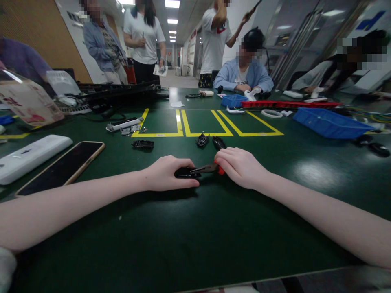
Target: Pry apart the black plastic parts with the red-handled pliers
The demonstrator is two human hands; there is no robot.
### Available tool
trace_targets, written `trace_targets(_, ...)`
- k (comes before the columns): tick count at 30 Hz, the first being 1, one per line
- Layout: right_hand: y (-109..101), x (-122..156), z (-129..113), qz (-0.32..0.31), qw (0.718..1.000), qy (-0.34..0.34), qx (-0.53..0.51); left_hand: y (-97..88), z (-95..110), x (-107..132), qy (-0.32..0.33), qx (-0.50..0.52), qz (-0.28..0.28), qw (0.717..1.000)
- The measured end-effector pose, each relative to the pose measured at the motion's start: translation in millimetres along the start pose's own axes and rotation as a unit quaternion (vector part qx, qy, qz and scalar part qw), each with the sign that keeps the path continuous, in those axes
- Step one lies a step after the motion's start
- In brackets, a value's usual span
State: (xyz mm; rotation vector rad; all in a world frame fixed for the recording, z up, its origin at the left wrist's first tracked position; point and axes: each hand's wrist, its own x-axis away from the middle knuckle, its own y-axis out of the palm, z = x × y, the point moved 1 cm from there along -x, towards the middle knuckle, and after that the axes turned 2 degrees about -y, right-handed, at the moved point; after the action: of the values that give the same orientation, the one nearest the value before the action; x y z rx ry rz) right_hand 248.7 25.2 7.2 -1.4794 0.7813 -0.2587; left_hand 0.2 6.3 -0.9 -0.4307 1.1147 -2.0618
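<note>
My left hand (171, 173) grips a black plastic part (183, 173) between thumb and fingers, just above the green table. Closed around red handles, my right hand (241, 166) holds a pair of pliers (207, 168). The pliers' jaws point left and meet the black part at its right end; whether they pinch it I cannot tell. Just beyond my hands lie several dark pieces: a black part (143, 144) at left, another black part (202, 140) in the middle, and a long black piece (218, 142) beside my right hand.
A phone (61, 169) and a white power bank-like case (33, 158) lie at left. Yellow tape outlines (207, 134) mark the table (195, 244). White and metal scraps (125, 125) lie beside them. A blue tray (331, 122) stands at right. Several people are around the far side.
</note>
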Motion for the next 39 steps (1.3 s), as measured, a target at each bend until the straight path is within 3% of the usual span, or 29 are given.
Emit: trace_targets(39,-3.3,-0.2,1.1,0.017,0.998,-0.006,0.054,-1.2,1.5,-0.6,-0.005,0.011,-0.007,1.0)
